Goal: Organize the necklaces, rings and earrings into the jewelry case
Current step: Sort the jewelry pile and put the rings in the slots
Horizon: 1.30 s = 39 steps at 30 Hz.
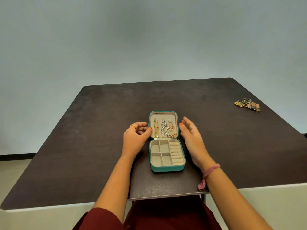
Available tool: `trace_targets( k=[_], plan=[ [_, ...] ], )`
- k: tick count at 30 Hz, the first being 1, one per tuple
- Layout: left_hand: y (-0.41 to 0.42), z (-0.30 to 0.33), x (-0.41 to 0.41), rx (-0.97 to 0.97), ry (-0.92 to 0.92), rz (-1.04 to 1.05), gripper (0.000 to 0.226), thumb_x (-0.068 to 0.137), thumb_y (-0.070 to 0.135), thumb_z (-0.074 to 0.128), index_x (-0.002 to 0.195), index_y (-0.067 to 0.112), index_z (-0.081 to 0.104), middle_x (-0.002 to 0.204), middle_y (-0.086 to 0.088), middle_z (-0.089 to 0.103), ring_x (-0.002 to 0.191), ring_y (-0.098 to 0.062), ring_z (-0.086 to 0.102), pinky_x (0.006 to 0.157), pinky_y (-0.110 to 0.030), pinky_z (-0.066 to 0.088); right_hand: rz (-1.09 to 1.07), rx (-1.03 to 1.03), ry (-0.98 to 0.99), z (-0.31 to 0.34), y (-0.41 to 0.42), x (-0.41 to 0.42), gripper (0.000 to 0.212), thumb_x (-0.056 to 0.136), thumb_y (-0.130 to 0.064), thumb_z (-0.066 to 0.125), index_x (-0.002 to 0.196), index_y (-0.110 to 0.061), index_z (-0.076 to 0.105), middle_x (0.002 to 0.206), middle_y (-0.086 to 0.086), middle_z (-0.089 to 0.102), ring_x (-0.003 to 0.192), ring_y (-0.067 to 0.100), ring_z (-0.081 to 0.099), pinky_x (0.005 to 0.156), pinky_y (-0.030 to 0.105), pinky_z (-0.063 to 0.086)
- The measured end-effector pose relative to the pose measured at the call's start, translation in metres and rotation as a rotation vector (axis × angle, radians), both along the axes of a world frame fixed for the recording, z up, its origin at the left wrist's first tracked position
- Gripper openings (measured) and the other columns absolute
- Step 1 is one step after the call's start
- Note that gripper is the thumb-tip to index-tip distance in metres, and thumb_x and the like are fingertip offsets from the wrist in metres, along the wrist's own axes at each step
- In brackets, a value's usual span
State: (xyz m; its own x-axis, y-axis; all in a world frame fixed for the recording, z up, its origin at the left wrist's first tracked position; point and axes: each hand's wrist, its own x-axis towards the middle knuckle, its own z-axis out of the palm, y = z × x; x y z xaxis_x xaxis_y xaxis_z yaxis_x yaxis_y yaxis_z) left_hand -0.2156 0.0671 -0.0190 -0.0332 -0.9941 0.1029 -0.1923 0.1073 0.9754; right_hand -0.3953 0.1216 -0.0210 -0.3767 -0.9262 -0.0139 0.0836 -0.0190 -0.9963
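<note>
One teal jewelry case (167, 168) lies open at the frame's centre on the dark bench (103, 123), three necklaces (164, 128) hanging in its lid. The left hand (135, 138) curls at the lid's left edge, thumb touching it; whether it grips, I cannot tell. The right hand (191, 135) hovers beside the lid with relaxed fingers, holding nothing. One pile of loose jewelry (247, 104) sits upper right, near the bench's edge, well apart.

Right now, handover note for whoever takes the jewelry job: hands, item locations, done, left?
Left hand: fingers loosely curled at the lid's left edge, thumb touching it, holding nothing.
Right hand: open, beside the lid's right edge.
Teal zip jewelry case: open flat at table centre.
Done: three chain necklaces hang in the lid.
Left: the mixed pile of rings and earrings at the far right of the dark table; tray compartments and ring rolls are empty.
</note>
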Motion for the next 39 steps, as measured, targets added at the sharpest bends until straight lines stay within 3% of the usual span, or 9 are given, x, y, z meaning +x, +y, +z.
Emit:
trace_targets(
  k=[5,9,19,22,24,29,33,36,39],
  plan=[
    [0.002,-0.002,-0.004,-0.028,-0.161,0.042,0.027,0.086,0.026,0.066,0.111,0.019,0.062,0.087,0.010,0.067,0.077,-0.004,0.063,0.076,-0.026,0.055,-0.011,-0.034,-0.077,-0.006,0.007,-0.005,0.038,0.099,-0.024,0.047,0.136,-0.025,0.044,0.123,-0.012,0.053,0.116,0.007,0.054,0.099,0.027,0.044],
    [0.004,-0.002,-0.006,-0.037,-0.236,0.058,0.030,0.088,0.031,0.062,0.116,0.020,0.061,0.086,0.013,0.065,0.082,-0.003,0.063,0.080,-0.032,0.055,-0.012,-0.034,-0.122,-0.004,0.009,-0.005,0.035,0.098,-0.019,0.048,0.134,-0.018,0.049,0.127,-0.003,0.055,0.116,0.010,0.056,0.101,0.028,0.045],
    [-0.001,0.010,-0.006,0.101,-0.116,0.096,0.046,0.090,0.035,0.061,0.129,0.011,0.052,0.092,0.012,0.062,0.089,-0.008,0.062,0.082,-0.025,0.048,-0.056,-0.029,-0.141,-0.003,0.010,-0.006,0.030,0.098,-0.012,0.047,0.127,-0.014,0.055,0.126,0.004,0.059,0.108,0.011,0.060,0.090,0.023,0.050],
    [-0.013,0.029,-0.013,0.223,-0.127,0.107,0.061,0.088,0.043,0.059,0.138,0.012,0.042,0.123,0.001,0.056,0.114,-0.020,0.055,0.097,-0.036,0.044,0.014,-0.034,-0.010,0.000,0.016,-0.009,0.030,0.097,-0.013,0.049,0.127,-0.019,0.054,0.129,0.000,0.057,0.115,0.011,0.057,0.097,0.026,0.047],
    [-0.018,0.043,-0.028,0.190,-0.243,0.104,0.065,0.086,0.044,0.059,0.140,0.013,0.039,0.139,-0.007,0.045,0.124,-0.026,0.047,0.104,-0.042,0.039,0.040,-0.054,0.129,0.003,0.023,-0.021,0.035,0.096,-0.012,0.052,0.130,-0.019,0.051,0.130,-0.003,0.053,0.117,0.009,0.054,0.100,0.024,0.043],
    [-0.003,0.072,-0.099,-0.093,-0.471,0.082,0.058,0.086,0.038,0.060,0.137,0.017,0.042,0.140,-0.010,0.038,0.128,-0.030,0.041,0.106,-0.045,0.028,-0.190,-0.148,0.490,0.007,0.036,-0.084,0.045,0.087,-0.007,0.062,0.128,-0.021,0.049,0.123,-0.004,0.046,0.111,0.009,0.050,0.096,0.024,0.040],
    [0.015,0.064,-0.163,-0.228,-0.525,-0.171,0.055,0.087,0.029,0.059,0.138,0.015,0.042,0.136,-0.009,0.037,0.127,-0.027,0.041,0.107,-0.040,0.031,-0.372,-0.026,0.667,0.013,0.048,-0.151,0.054,0.084,-0.006,0.063,0.135,-0.006,0.044,0.131,0.006,0.041,0.117,0.015,0.045,0.103,0.026,0.032],
    [0.024,0.044,-0.201,-0.195,-0.541,-0.372,0.059,0.089,0.026,0.060,0.140,0.008,0.037,0.137,-0.012,0.035,0.130,-0.027,0.040,0.111,-0.038,0.031,-0.428,0.095,0.764,0.012,0.052,-0.203,0.062,0.085,-0.009,0.063,0.140,0.001,0.036,0.143,0.018,0.033,0.134,0.028,0.035,0.111,0.032,0.025],
    [0.030,0.023,-0.228,-0.082,-0.532,-0.439,0.063,0.092,0.031,0.057,0.144,0.008,0.031,0.143,-0.009,0.030,0.133,-0.026,0.037,0.111,-0.037,0.030,-0.370,0.243,0.755,0.007,0.048,-0.244,0.080,0.087,-0.018,0.064,0.150,-0.006,0.016,0.154,0.017,0.012,0.143,0.028,0.019,0.115,0.034,0.018]
  ],
)
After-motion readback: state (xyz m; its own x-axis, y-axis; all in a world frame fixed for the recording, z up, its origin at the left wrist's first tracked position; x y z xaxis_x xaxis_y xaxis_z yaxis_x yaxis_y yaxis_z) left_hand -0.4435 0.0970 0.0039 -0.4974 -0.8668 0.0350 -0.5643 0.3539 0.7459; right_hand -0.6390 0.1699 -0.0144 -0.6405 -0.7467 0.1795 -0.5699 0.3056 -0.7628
